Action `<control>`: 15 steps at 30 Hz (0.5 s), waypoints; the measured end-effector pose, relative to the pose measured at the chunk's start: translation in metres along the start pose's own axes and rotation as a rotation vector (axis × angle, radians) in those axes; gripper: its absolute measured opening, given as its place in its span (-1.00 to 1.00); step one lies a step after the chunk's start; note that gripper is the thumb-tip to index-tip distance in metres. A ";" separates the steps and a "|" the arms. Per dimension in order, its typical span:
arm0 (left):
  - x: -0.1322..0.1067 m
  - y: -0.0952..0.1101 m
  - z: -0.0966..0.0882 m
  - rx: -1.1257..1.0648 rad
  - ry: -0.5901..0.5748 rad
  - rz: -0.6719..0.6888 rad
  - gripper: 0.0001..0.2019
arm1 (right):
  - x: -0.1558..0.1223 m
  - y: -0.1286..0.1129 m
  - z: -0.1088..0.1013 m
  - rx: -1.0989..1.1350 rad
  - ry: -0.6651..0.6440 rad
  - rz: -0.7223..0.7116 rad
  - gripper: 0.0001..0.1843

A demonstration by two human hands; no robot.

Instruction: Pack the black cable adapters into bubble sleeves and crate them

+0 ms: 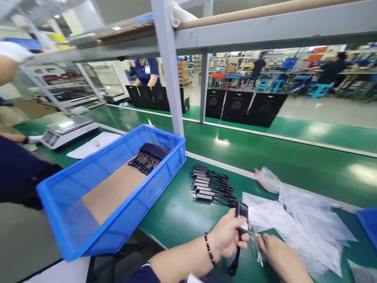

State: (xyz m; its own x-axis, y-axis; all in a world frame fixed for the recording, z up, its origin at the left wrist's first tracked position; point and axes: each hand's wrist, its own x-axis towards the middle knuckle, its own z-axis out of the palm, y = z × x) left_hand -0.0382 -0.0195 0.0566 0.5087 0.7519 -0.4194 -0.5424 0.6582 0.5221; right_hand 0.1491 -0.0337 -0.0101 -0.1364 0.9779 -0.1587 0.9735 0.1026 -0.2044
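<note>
My left hand (228,234) is closed around a small black device with a short cable (242,210), its thumb resting on the face. The cable hangs below the fingers and ends in a black plug. Close beside it, my right hand (278,251) pinches a clear strip of plastic (258,251), partly blurred, so its exact kind is hard to make out. Beyond my left hand, a row of similar black devices with cables (204,184) lies on the green table (173,220). To the right, clear plastic bags (297,224) are spread in a loose pile.
A large blue bin (118,220) at the left holds a bundle of black cabled parts (150,157) on cardboard. Behind it is a weighing scale (69,127). A grey post (169,67) rises past the bin. Black panels (238,106) stand across the bench; people work nearby.
</note>
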 end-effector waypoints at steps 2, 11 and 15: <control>-0.012 0.006 -0.004 0.045 -0.049 0.066 -0.53 | 0.001 0.002 0.010 -0.034 0.031 0.021 -0.64; -0.043 0.010 -0.037 0.173 -0.125 0.170 -0.79 | -0.013 0.038 -0.042 -0.132 0.291 0.269 -0.69; -0.043 0.003 -0.039 0.226 -0.144 0.133 -0.81 | 0.000 0.077 -0.059 -0.140 0.244 0.506 -0.59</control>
State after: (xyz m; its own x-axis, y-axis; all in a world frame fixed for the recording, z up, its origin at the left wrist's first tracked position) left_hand -0.0880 -0.0482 0.0476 0.5413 0.8073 -0.2351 -0.4563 0.5169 0.7243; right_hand 0.2349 -0.0154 0.0317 0.3823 0.9237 0.0268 0.9239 -0.3815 -0.0285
